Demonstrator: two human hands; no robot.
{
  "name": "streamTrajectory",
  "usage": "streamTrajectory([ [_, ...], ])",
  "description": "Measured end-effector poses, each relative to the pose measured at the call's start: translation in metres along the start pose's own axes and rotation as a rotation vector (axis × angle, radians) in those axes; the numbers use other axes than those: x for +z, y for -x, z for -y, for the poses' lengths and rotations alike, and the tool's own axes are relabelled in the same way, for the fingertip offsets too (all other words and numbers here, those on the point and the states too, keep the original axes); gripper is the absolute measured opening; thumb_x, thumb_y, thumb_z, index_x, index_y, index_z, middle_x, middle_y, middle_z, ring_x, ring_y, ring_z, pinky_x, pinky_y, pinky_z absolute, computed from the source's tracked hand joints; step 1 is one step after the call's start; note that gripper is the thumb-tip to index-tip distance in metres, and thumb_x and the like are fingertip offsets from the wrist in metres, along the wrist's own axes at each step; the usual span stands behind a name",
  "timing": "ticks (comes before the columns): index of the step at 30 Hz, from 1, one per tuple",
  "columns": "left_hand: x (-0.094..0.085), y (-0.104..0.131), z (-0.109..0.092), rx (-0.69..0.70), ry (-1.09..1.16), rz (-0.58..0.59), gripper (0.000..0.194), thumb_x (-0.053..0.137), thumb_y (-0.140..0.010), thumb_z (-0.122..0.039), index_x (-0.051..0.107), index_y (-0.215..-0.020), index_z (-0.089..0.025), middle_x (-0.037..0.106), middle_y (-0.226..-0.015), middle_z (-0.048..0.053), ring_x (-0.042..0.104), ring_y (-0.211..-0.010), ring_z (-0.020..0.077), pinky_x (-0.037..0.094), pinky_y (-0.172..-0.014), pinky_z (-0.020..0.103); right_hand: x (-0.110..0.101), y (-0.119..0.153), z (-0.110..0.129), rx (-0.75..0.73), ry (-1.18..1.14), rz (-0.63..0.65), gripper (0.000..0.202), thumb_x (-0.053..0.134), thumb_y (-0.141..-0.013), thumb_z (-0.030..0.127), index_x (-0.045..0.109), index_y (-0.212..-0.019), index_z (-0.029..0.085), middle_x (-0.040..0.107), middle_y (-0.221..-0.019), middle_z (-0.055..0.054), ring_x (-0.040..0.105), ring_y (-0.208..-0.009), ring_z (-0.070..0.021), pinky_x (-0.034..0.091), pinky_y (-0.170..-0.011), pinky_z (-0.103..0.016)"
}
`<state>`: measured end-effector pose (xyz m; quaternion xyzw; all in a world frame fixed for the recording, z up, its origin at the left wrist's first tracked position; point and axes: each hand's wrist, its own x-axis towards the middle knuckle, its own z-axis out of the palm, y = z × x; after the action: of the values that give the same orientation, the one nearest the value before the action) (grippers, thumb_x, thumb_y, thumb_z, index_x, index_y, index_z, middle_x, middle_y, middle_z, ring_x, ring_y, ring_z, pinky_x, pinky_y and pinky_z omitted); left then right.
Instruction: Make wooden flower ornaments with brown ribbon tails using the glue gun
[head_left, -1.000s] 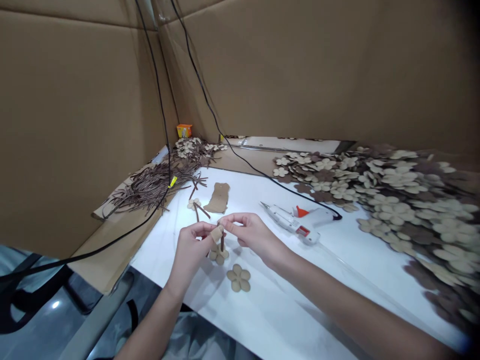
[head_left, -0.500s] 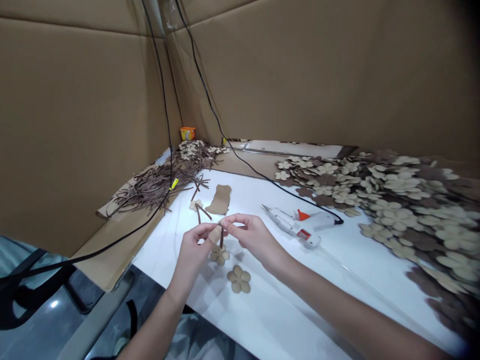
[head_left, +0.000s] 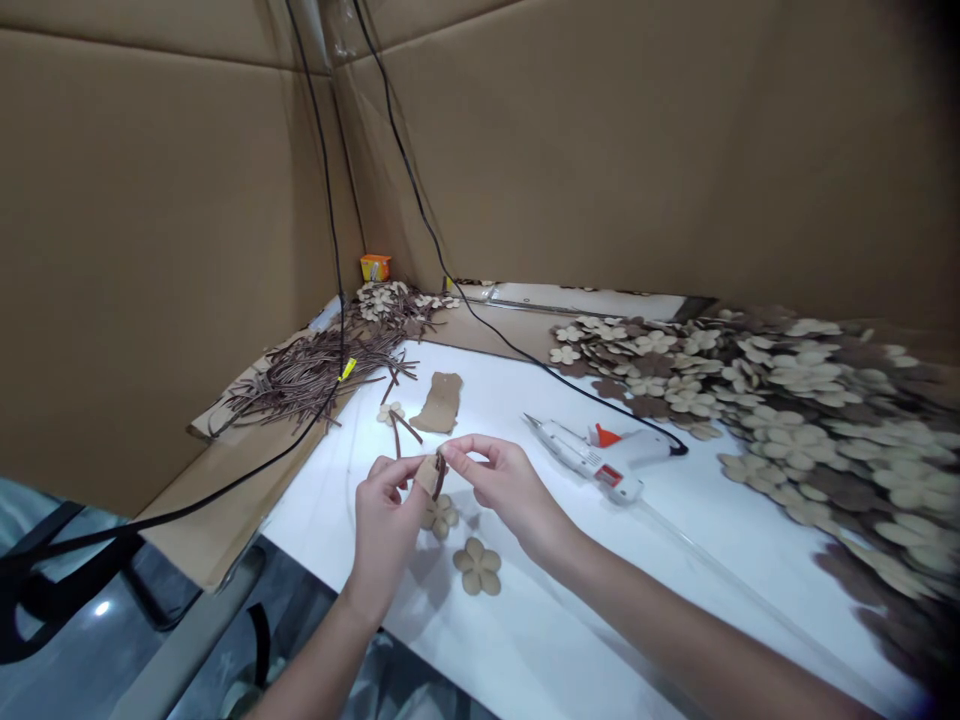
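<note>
Nearest the camera, two bare forearms reach in over the near edge of a white table (head_left: 525,640), below which a dark floor and a grey bar show at lower left. A tan flower cutout (head_left: 477,567) lies flat on the white surface just in front of the hands, and a second flower cutout (head_left: 440,516) sits directly under them. The left hand (head_left: 386,510) is closed in a pinch, thumb and fingers gripping a small tan paper piece (head_left: 428,473); the right hand (head_left: 501,478) meets it from the other side, its thumb and forefinger pinched narrow on a thin dark brown stem strip (head_left: 439,477) held against that piece, so both things sit between the fingertips just above the table. To the right lies a white glue gun (head_left: 600,455) with an orange trigger, its black cord (head_left: 420,215) running back and up the wall. Just beyond the hands are a torn brown cardboard scrap (head_left: 439,402) and a small pale flower with a stem (head_left: 392,413). Further left, a heap of dark brown strips (head_left: 307,372) rests on a cardboard sheet (head_left: 210,520) that overhangs the table. Along the right side spreads a wide pile of flower cutouts (head_left: 780,400), cream and dark brown mixed. In the far corner stands a small orange box (head_left: 375,267), and tall cardboard walls (head_left: 637,150) close in the whole workspace.
</note>
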<state>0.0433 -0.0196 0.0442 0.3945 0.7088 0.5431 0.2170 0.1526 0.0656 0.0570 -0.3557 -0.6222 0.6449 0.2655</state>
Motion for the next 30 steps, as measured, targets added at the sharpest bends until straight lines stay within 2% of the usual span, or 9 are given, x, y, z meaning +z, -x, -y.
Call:
streamTrajectory([
  [5,0.001,0.001,-0.001,0.032,-0.054,-0.044,0.021,0.060,-0.076,-0.037,0.072,-0.077,-0.020,0.056,-0.064,0.001,0.047,-0.062,0.0135,0.034,-0.053,0.023,0.001,0.001,0.000,0.021,-0.043,0.007,0.029,0.059,-0.074,0.046,0.064,-0.073,0.017,0.059,-0.067,0.002,0.042,-0.051,-0.0078,0.029,-0.046,-0.021],
  [10,0.002,0.000,0.001,-0.015,0.089,0.057,0.026,0.058,-0.078,-0.040,0.069,-0.083,-0.017,0.062,-0.073,0.003,0.048,-0.063,0.0135,0.036,-0.054,0.022,0.002,0.001,0.000,-0.008,-0.022,-0.008,0.026,0.059,-0.075,0.043,0.064,-0.073,0.017,0.060,-0.068,0.001,0.048,-0.056,-0.0100,0.032,-0.048,-0.022],
  [14,0.005,-0.001,-0.001,-0.079,0.134,0.064,0.027,0.061,-0.076,-0.041,0.067,-0.080,-0.015,0.063,-0.073,0.003,0.049,-0.064,0.0128,0.038,-0.056,0.021,0.004,0.002,-0.002,-0.042,-0.039,-0.012,0.024,0.059,-0.075,0.040,0.063,-0.074,0.016,0.060,-0.069,0.001,0.051,-0.061,-0.0108,0.037,-0.053,-0.022],
  [22,0.009,0.003,-0.002,-0.134,0.312,-0.004,0.026,0.066,-0.072,-0.040,0.065,-0.076,-0.015,0.060,-0.063,-0.002,0.049,-0.054,0.0092,0.038,-0.050,0.018,0.008,0.004,0.000,-0.018,-0.051,-0.026,0.026,0.059,-0.076,0.042,0.063,-0.078,0.016,0.061,-0.073,0.000,0.048,-0.056,-0.0088,0.030,-0.044,-0.020],
  [30,0.017,0.014,0.003,-0.246,0.478,-0.046,0.034,0.065,-0.072,-0.047,0.060,-0.076,-0.014,0.047,-0.054,-0.005,0.037,-0.043,0.0050,0.032,-0.041,0.016,0.015,0.013,-0.005,0.018,-0.143,0.003,0.030,0.058,-0.077,0.047,0.059,-0.080,0.017,0.057,-0.065,0.002,0.041,-0.043,-0.0057,0.030,-0.039,-0.020],
])
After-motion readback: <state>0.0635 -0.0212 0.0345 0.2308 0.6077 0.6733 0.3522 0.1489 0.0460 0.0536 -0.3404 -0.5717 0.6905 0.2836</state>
